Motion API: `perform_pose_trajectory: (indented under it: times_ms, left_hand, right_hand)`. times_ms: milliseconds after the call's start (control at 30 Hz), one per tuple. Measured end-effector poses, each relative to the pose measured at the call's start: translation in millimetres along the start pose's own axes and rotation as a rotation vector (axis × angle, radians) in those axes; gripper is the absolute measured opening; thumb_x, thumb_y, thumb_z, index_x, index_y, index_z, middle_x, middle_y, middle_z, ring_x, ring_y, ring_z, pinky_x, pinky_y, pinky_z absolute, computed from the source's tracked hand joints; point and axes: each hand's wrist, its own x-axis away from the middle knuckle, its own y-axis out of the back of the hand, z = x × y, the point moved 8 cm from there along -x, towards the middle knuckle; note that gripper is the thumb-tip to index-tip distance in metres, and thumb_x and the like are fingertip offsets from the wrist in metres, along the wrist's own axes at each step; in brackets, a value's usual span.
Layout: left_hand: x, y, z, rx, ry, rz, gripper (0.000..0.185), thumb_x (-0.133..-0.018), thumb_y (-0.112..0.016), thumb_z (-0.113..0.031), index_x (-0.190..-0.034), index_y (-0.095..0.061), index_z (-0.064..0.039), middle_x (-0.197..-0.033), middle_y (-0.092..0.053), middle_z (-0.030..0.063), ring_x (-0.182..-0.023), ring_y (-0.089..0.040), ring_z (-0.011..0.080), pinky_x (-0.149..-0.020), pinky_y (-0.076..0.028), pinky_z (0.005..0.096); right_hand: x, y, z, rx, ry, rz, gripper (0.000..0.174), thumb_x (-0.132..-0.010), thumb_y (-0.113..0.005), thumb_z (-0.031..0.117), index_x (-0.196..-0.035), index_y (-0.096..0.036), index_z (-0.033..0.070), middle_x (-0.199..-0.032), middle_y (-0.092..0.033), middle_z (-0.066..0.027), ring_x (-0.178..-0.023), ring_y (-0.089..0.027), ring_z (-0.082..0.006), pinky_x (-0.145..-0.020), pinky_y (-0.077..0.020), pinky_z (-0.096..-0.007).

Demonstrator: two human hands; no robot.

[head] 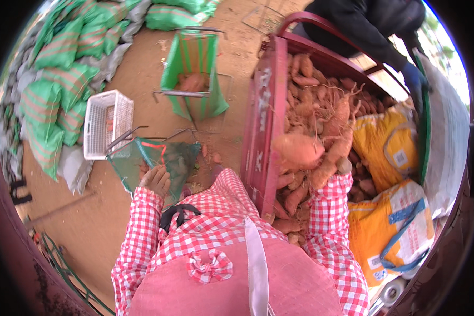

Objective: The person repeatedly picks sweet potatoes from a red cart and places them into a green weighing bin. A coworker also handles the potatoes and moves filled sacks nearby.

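Note:
A cluster of sweet potatoes [335, 136] with stringy roots lies against my right hand [343, 166], which is mostly hidden by it and seems to grip it above the heap in the red metal cargo bed. Close by, a large blurred sweet potato [298, 151] shows over the bed's side wall. My left hand [156, 181], dusty or gloved, is over the near edge of a dark green mesh bag [177, 158] on a metal frame. Reddish roots show just beyond its fingers; whether it holds any is unclear. The mesh bag has several sweet potatoes inside.
A green striped bag [217, 103] on a frame holds sweet potatoes. Beside the mesh bag stands a white plastic crate [110, 96]. Filled green sacks [43, 106] are piled left. Orange-and-white bags [391, 229] lie right. A person in dark clothing [363, 27] leans at the cargo bed's far side.

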Motion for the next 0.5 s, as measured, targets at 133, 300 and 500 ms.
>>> perform_pose_trajectory:
  times_ms: [133,300,500]
  left_hand:
    - [-5,18,-23,-0.554,-0.390,0.165,0.054,-0.094,-0.055,-0.038,-0.136,-0.046,-0.006,-0.138,-0.052,0.0058,-0.119,-0.052,0.0238,-0.097,-0.046,0.0405]
    - [-1,75,-16,0.113,-0.267,-0.109,0.048,-0.096,-0.053,-0.036,-0.133,-0.048,-0.006,-0.136,-0.052,0.0075,-0.117,-0.054,0.0271,-0.092,-0.051,0.0416]
    - [36,119,-4,0.452,-0.244,-0.289,0.046,-0.099,-0.048,-0.035,-0.135,-0.047,-0.006,-0.139,-0.051,0.0092,-0.120,-0.055,0.0284,-0.090,-0.053,0.0439]
  right_hand:
    - [-32,-95,-20,0.073,-0.060,0.166,0.088,-0.069,-0.075,0.029,-0.143,-0.037,-0.002,-0.123,-0.056,-0.0113,-0.107,-0.057,-0.0223,-0.095,-0.0469,-0.0352]
    - [-56,-226,-94,0.109,-0.187,0.402,0.092,-0.066,-0.076,0.031,-0.142,-0.037,-0.002,-0.123,-0.056,-0.0111,-0.108,-0.056,-0.0213,-0.095,-0.0452,-0.0340]
    - [-28,-352,-213,0.104,-0.409,0.689,0.097,-0.062,-0.078,0.032,-0.142,-0.036,-0.003,-0.122,-0.055,-0.0108,-0.109,-0.054,-0.0202,-0.096,-0.0432,-0.0327]
